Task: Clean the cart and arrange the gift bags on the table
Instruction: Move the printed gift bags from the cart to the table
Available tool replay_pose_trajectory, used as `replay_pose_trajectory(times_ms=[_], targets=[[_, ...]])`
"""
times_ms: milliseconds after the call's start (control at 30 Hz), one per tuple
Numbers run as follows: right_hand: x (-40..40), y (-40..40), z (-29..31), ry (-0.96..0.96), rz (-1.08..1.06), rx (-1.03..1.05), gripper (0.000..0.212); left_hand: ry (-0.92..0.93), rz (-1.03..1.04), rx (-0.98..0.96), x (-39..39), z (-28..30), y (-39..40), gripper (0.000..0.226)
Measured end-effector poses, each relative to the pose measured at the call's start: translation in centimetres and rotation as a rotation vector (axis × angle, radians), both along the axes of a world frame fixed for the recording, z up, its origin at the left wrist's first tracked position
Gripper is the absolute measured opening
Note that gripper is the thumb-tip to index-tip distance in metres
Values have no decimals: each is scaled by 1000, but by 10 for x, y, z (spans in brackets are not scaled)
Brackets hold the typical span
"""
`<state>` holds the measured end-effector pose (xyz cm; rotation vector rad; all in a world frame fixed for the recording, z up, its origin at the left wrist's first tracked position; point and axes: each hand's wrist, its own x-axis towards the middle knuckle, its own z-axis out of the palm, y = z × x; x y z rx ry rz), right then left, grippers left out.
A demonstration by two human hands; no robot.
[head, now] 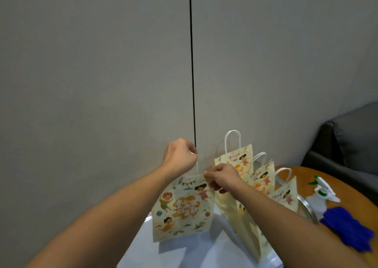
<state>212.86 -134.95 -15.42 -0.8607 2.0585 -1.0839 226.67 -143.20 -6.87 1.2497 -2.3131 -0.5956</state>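
In the head view we find the left hand (pixel 181 155) gripping the handle and the right hand (pixel 222 177) pinching the top edge of a gift bag (pixel 183 208) at the white desk (pixel 184 253), and we judge it may knock over the neighbouring bags (pixel 241 186).

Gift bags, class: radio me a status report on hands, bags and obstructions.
Left hand grips front gift bag's handle; right hand pinches its top edge. Three more bags upright behind. Spray bottle, blue cloth alongside, not blocking.
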Motion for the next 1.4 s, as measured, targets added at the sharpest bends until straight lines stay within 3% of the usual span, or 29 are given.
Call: replay_pose_trajectory(times_ms=[333, 733, 867, 1067, 1267, 1400], targets=[[19, 96, 46, 115, -223, -70, 26, 215, -205, -81, -7, 44, 87, 26], [-53, 284, 146, 100, -451, -547, 44, 568, -541, -283, -103, 165, 252, 26], [-87, 376, 159, 149, -524, -618, 37, 604, -670, -307, -148, 185, 334, 26], [-132, 526, 145, 213, -719, -585, 29, 576, -852, -257, -221, 173, 462, 27], [-149, 694, 102, 202, -1028, -444, 36, 427, -1108, -252, -280, 123, 606, 17], [-133, 805, 66, 126, -1224, -378, 43, 293, -1349, -331, -299, 87, 713, 23]])
